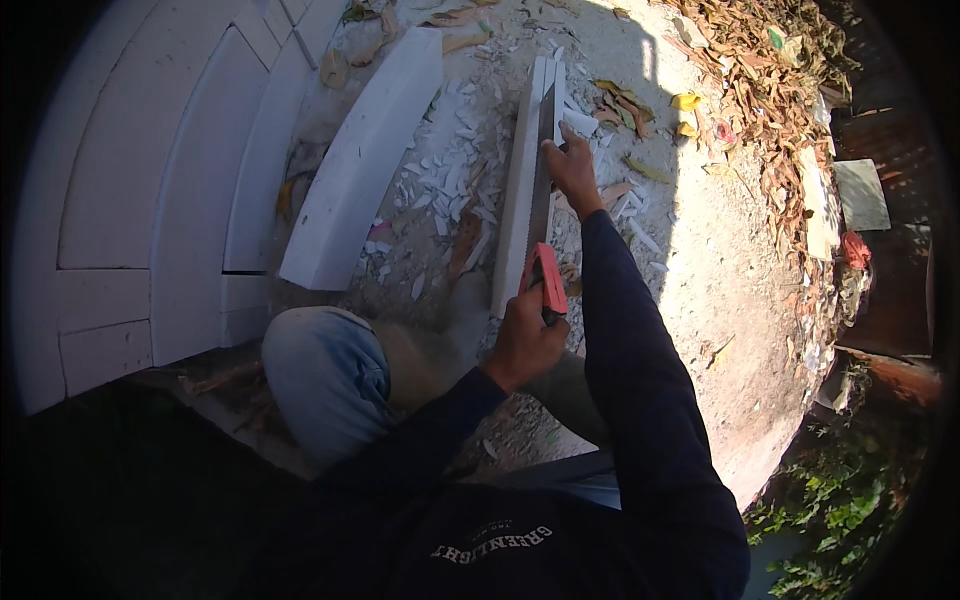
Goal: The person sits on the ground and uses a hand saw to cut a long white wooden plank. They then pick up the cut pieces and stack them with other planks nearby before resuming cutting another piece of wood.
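Note:
My left hand (pixel 525 335) grips the red and black handle (pixel 550 275) of a hand saw whose long grey blade (pixel 544 205) runs away from me along a narrow white block (pixel 516 215). Farther up, my right hand (pixel 572 170) has its fingers curled at the far part of the blade, against the block's right side; exactly what the fingertips grip is partly hidden. The narrow block lies lengthwise on the dusty ground, with a groove or seam at its far end. A wider white block (pixel 355 170) lies to its left, and white chips (pixel 450 190) are scattered between them.
Stacked white blocks (pixel 190 200) line the left side. My knee (pixel 320 380) is bent at lower left. Dry leaves (pixel 760 100), a pale square slab (pixel 860 195) and a red crumpled item (pixel 855 250) lie along the right edge, with green plants (pixel 830 500) at lower right.

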`<state>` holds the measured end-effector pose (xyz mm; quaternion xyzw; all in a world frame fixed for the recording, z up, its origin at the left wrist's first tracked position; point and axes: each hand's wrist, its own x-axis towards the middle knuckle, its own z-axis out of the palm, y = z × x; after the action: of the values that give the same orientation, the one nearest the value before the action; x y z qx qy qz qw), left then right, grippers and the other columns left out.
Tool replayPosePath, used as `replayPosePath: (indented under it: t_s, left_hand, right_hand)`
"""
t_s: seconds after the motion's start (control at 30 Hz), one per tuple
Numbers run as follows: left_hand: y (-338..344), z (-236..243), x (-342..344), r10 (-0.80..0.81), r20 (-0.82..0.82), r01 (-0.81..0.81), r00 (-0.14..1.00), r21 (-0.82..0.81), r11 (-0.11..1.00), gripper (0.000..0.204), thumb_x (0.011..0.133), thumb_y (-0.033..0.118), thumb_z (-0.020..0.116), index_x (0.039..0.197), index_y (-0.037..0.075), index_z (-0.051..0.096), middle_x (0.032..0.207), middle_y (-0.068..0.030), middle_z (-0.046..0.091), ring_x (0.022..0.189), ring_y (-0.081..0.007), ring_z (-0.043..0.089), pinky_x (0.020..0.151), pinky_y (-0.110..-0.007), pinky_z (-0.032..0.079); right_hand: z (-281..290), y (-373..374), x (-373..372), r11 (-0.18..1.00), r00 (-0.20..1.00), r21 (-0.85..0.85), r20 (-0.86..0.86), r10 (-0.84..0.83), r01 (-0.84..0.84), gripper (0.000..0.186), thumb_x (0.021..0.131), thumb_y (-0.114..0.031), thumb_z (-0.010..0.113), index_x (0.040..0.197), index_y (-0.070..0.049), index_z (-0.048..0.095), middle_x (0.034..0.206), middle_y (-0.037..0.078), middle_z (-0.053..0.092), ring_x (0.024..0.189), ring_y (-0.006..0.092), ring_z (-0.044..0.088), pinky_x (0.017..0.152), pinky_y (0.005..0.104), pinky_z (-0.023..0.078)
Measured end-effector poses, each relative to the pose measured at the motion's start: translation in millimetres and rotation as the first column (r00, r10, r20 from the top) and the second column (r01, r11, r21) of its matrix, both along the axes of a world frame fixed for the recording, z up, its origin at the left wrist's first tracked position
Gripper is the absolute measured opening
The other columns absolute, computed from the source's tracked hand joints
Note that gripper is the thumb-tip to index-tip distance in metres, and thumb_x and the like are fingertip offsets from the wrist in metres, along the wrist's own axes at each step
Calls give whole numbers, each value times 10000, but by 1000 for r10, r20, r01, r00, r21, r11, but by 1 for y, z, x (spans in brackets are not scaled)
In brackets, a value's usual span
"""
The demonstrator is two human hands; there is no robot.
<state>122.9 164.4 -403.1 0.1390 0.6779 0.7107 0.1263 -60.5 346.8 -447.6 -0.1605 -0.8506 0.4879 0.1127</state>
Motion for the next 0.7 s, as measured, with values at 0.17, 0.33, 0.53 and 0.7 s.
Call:
replayPosePath:
  t_s: [0.17, 0.33, 0.53, 0.7]
  left_hand:
    - [-3, 6, -2, 6, 17, -6, 1000, 20, 1000, 211, 746, 20, 583, 941, -56, 558, 828, -281, 602, 843, -510, 599, 724, -476, 484]
    - [-5, 15, -3, -29, 70, 29, 997, 4, 1000, 220, 757, 25, 587, 960, -58, 567, 844, -281, 616, 861, -502, 613, 745, -471, 492]
    - [-7, 13, -2, -53, 60, 56, 997, -46, 997, 377, 791, 16, 581, 1156, -77, 611, 927, -205, 651, 870, -278, 650, 814, -377, 501]
    - [-8, 12, 2, -27, 66, 30, 997, -55, 998, 319, 789, 13, 576, 1092, -80, 603, 923, -224, 639, 863, -318, 643, 811, -385, 495]
  right_hand:
    - [2, -2, -1, 996, 999, 92, -34, 9, -6, 566, 872, -153, 568, 1373, 105, 523, 607, 190, 638, 495, 255, 654, 552, 388, 533]
    - [-4, 3, -5, 983, 998, 186, -59, 15, -4, 537, 860, -151, 563, 1342, 85, 567, 611, 205, 639, 506, 267, 659, 599, 399, 540]
    - [-8, 5, -3, 967, 999, 255, -44, -3, 14, 526, 841, -148, 556, 1313, 82, 590, 630, 238, 641, 566, 313, 683, 658, 419, 553]
    - [-7, -1, -11, 965, 998, 255, 7, 58, -58, 461, 818, -130, 567, 1204, 112, 634, 727, 280, 668, 681, 351, 717, 676, 444, 565]
